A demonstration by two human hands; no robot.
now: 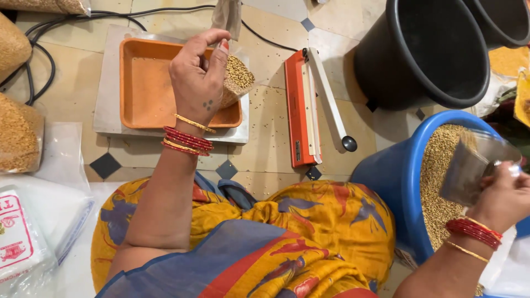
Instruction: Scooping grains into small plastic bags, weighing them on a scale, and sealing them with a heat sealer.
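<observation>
My left hand [197,77] grips a small clear plastic bag of greenish-brown seeds [237,77], held over the right side of an orange tray [144,88] that rests on a flat weighing scale [110,118]. My right hand [505,196] holds a clear plastic scoop cup [472,165] tilted above a blue tub [395,174] filled with the same seeds [436,165]. Red and gold bangles circle both wrists.
An orange heat sealer [302,107] with a white arm lies between tray and tub. Two black buckets [428,49] stand at the back right. Filled bags of yellow grain [16,132] and empty plastic bags [33,232] lie left. Black cables [44,55] run across the tiled floor.
</observation>
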